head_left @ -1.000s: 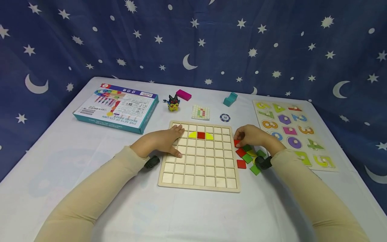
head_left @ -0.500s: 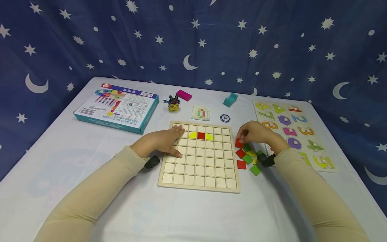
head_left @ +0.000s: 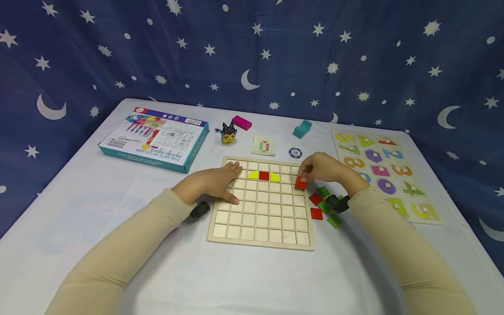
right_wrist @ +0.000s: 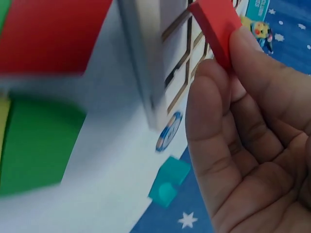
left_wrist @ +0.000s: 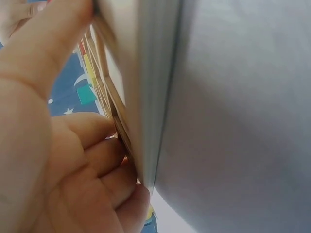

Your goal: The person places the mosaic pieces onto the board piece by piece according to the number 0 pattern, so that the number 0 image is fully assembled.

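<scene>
Just above the right edge of a wooden grid board (head_left: 261, 204), a person's right hand (head_left: 324, 168) pinches a red square tile (head_left: 301, 183) between thumb and fingertips; the close view from that wrist shows the tile (right_wrist: 215, 24) held by one end only, tilted, with most of it sticking out past the grip. The left hand (head_left: 212, 183) lies flat with straight fingers on the board's upper left cells, pressing it to the white tabletop (head_left: 118, 197) and holding nothing. One red square (head_left: 264, 176) sits in the board's second row with a yellow piece (head_left: 253, 175) on its left and another yellow piece (head_left: 274, 176) on its right. Loose red and green tiles (head_left: 323, 205) lie in a small heap just beside the board's right edge, below the right wrist. The likeliest slip, judging from the shallow hold, is the tile twisting or dropping before it is square over a cell, so that it lands across a wooden divider instead of inside. A sleeve or wrist could also brush the heap and scatter it, or nudge the board if the left hand lifts. A pattern card (head_left: 263, 145) lies beyond the board, well apart from both hands.
</scene>
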A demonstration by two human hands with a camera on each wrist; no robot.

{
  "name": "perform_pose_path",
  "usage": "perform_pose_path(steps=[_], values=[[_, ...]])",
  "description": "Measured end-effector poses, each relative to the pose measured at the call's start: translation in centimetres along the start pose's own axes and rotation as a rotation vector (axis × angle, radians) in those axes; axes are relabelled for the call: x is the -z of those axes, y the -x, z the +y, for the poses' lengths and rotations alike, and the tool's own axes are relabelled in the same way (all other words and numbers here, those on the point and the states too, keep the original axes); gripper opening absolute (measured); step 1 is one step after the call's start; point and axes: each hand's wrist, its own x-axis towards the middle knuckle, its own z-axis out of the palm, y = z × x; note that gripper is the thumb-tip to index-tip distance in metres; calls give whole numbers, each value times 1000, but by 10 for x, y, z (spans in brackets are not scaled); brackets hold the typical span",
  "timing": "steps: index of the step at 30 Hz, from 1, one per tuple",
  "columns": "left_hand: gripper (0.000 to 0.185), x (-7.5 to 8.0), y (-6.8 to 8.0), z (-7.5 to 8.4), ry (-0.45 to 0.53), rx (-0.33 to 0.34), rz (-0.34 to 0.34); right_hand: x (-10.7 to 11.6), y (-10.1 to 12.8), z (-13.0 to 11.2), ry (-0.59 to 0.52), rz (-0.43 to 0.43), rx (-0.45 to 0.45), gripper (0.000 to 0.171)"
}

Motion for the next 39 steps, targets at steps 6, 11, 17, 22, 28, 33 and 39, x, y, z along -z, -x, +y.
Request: perform_pose_path(steps=[6, 11, 17, 22, 28, 33, 39], values=[[99, 1, 0, 2, -8, 2, -6, -8, -7, -11, 1, 0, 38, 7], [99, 1, 0, 1, -10, 4, -9, -17, -19, -23, -10, -14, 58, 7], [99, 2, 1, 2, -9, 6, -12, -26, -32, -34, -8, -22, 68, 5], [99, 3, 1, 3, -11, 2, -12, -29, -37, -38, -4, -26, 83, 6], [99, 3, 2, 2, -10, 10, -17, -32, -38, -39, -27, -39, 83, 6], [100, 3, 2, 2, -15, 20, -19, -35, -39, -40, -30, -39, 65, 4], [99, 3, 0, 4, -20, 16, -17, -34, -36, -38, -29, -29, 65, 4]])
